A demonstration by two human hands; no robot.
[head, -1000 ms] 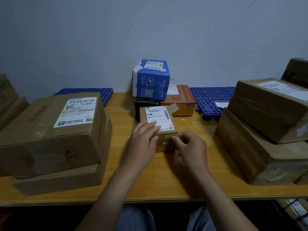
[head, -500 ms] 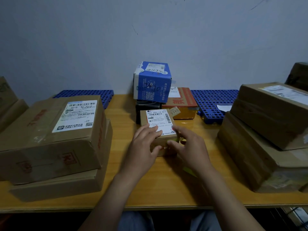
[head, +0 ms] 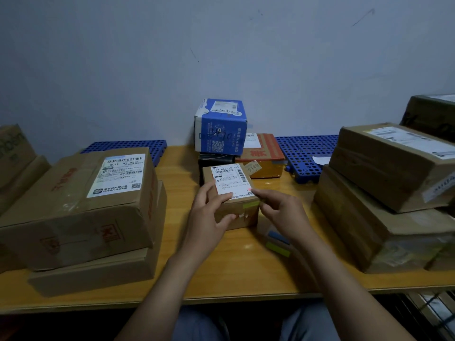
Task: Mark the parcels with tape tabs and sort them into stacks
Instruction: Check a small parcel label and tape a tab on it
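A small brown parcel with a white shipping label stands in the middle of the wooden table. A green tape tab sticks to its front face just under the top edge. My left hand grips the parcel's left side, fingers on top and thumb on the front. My right hand pinches the near right corner, index finger on the label's corner and thumb beside the tab. A blue tape tab and a green tape tab lie on the table under my right wrist.
A large labelled box sits on a flat box at the left. Two big boxes are stacked at the right. Behind the parcel a blue box rests on a black box, beside an orange box. Blue perforated mats line the wall.
My right hand went from the parcel's front face up over its top, then settled at the near right corner. The green tab now shows on the front. The left hand stayed put.
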